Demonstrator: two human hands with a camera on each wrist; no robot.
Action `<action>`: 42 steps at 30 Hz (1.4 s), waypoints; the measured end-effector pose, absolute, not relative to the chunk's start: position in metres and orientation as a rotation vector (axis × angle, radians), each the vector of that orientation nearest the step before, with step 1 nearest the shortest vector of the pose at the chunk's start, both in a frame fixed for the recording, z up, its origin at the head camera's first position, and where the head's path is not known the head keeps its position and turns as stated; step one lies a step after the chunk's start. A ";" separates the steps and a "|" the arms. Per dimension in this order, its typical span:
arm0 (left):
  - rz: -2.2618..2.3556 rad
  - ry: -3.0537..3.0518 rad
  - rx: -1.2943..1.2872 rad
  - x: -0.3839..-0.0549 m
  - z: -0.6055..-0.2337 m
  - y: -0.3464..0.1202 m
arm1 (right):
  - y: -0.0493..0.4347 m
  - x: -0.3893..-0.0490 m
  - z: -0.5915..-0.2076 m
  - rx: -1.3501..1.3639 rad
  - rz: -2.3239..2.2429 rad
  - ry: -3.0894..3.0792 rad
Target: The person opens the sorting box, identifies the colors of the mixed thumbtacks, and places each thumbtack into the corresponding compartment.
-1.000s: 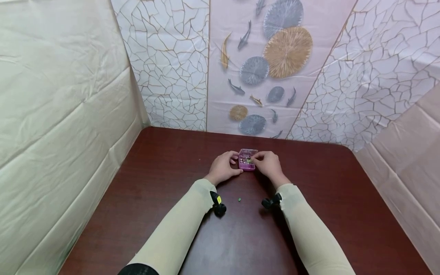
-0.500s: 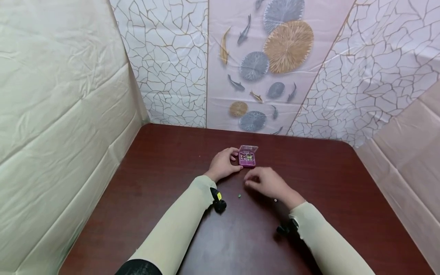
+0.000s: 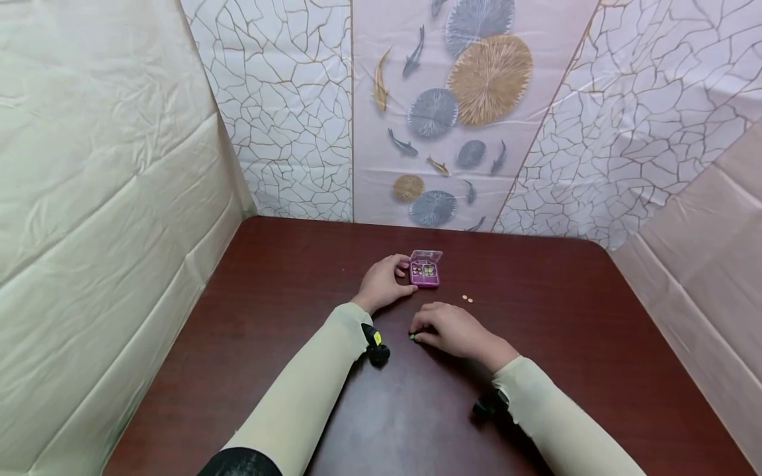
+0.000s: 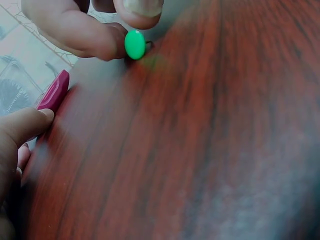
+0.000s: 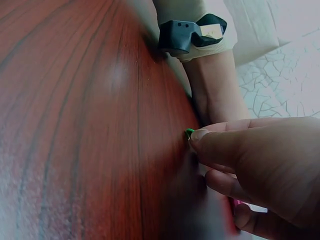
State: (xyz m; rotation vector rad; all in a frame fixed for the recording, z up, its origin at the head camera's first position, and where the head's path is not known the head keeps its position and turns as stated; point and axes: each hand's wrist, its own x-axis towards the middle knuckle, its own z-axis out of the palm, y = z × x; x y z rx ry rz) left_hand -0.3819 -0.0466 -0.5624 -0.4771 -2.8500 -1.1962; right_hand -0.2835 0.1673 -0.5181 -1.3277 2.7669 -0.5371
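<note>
A small purple compartment box [image 3: 425, 283] stands toward the back of the table, its clear lid [image 3: 426, 255] raised. Several tiny pink, yellow and green pieces lie in its compartments. My left hand [image 3: 380, 283] grips the box's left side, thumb at the front corner and fingers behind; in the left wrist view that thumb meets the pink-purple edge [image 4: 56, 91]. Nearer me, my right hand [image 3: 455, 330] pinches a green thumbtack [image 4: 135, 45] between thumb and index finger, low over the wood. From the right wrist view only the tack's thin green rim [image 5: 189, 131] shows.
Two small yellowish discs [image 3: 467, 299] lie on the dark red-brown table [image 3: 286, 264], right of the box and beyond my right hand. Patterned cloth [image 3: 434, 158] hangs behind the back edge. Pale sheets [image 3: 107, 198] close off both sides. Black wrist cameras [image 3: 489, 404] hang below the sleeves.
My right hand has left the box, come back toward me and to the left, and taken hold of the green thumbtack. The yellowish discs show now. My left hand stays at the box.
</note>
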 end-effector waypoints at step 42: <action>-1.184 -2.840 -0.462 -0.386 -0.570 -0.045 | 0.172 -0.284 -0.527 -1.239 -0.587 2.813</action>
